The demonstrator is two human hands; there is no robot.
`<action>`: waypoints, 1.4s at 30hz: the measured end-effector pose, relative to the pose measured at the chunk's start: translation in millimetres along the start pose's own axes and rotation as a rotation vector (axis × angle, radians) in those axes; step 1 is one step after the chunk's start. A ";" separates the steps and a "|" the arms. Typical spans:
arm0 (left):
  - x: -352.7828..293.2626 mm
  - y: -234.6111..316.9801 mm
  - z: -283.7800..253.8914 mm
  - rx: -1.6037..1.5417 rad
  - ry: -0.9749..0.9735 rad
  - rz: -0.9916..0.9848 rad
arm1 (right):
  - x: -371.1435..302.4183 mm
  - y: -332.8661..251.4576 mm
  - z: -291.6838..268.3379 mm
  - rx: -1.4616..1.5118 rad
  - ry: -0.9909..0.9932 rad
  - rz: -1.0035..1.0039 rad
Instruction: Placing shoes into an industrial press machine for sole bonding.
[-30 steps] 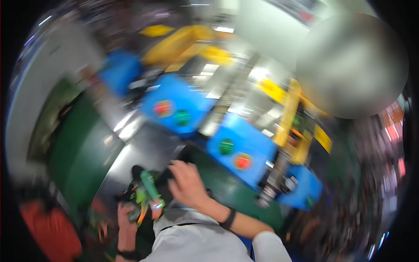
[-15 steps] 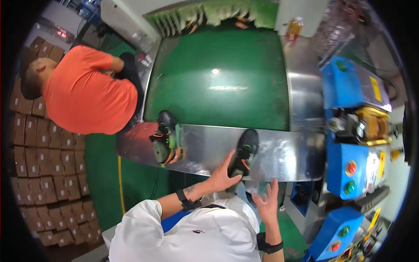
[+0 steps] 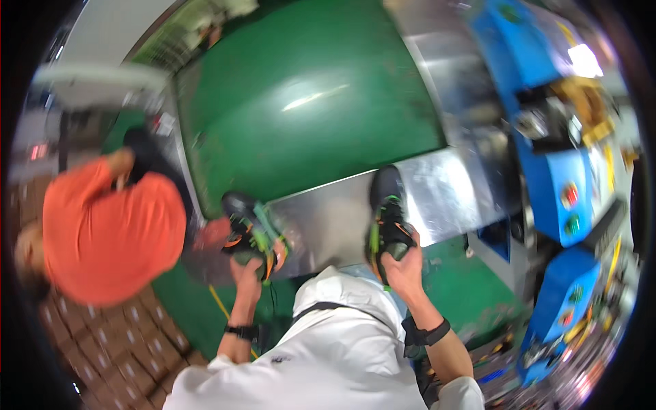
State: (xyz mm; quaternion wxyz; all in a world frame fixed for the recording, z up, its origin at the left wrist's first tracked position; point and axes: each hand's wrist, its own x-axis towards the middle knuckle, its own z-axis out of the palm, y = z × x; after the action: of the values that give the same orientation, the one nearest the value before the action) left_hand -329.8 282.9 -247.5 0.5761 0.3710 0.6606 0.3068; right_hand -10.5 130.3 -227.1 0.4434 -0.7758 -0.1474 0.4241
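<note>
On the steel ledge at the front of the green conveyor belt stand black sneakers with green and orange trim, toes toward the belt. My left hand (image 3: 247, 272) is closed on the heel end of the left sneaker (image 3: 240, 217). A grey-green strip shows along that sneaker's right side; I cannot tell if it is a second shoe or a reflection. Farther right, my right hand (image 3: 404, 266) is closed around the heel end of the right sneaker (image 3: 388, 195), its thumb near the opening. Both sneakers appear to rest on the ledge, or just above it.
The green belt (image 3: 307, 102) runs away beyond the steel ledge (image 3: 328, 215). A person in an orange shirt (image 3: 116, 232) sits at the left, with stacked brown cartons (image 3: 123, 342) nearby. Blue machine housings (image 3: 557, 191) with red and green buttons line the right side.
My left hand has moved left from beside the right sneaker onto the left sneaker. My right hand has risen from the ledge's near side and closed on the right sneaker. The view has turned.
</note>
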 end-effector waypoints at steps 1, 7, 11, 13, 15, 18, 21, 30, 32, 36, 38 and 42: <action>6.6 4.6 -1.9 -0.043 -0.038 -0.047 | -0.6 -9.9 -7.0 0.135 -0.014 0.002; 14.2 107.0 85.2 0.103 -0.703 -0.105 | -60.6 -36.8 -6.9 0.366 0.212 -0.145; -7.5 162.4 142.6 0.147 -1.242 -0.070 | -141.6 -80.8 4.4 0.494 0.412 -0.202; -15.4 186.5 148.0 0.288 -1.431 -0.042 | -191.6 -88.8 29.3 0.783 0.641 -0.323; -51.1 203.5 145.2 0.185 -1.698 -0.015 | -243.6 -99.8 45.1 0.766 0.806 -0.411; -107.9 224.6 146.2 0.314 -1.978 -0.163 | -333.6 -120.8 59.4 0.540 1.039 -0.453; -136.9 220.1 153.1 0.590 -1.982 -0.192 | -390.3 -108.2 93.9 0.588 1.160 -0.412; -235.2 169.9 163.5 0.910 -2.204 -0.364 | -440.4 -88.8 155.0 0.751 1.602 -0.317; -247.7 187.1 153.1 0.766 -2.293 -0.338 | -431.1 -94.3 142.8 0.788 1.581 -0.298; -206.7 170.9 183.6 0.700 -2.079 -0.429 | -389.1 -95.0 112.4 0.733 1.579 -0.151; -188.9 166.8 190.8 0.554 -1.912 -0.405 | -375.9 -97.3 86.0 0.651 1.473 -0.079; -146.8 148.0 162.8 0.456 -1.782 -0.418 | -339.0 -75.2 37.5 0.699 1.111 -0.134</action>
State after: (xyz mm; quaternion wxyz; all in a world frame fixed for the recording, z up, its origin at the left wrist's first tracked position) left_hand -139.7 234.8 -70.1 0.8258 0.4468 0.0738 -0.3361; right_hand -231.3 -11.3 3.4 0.7049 -0.6786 0.2017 -0.0448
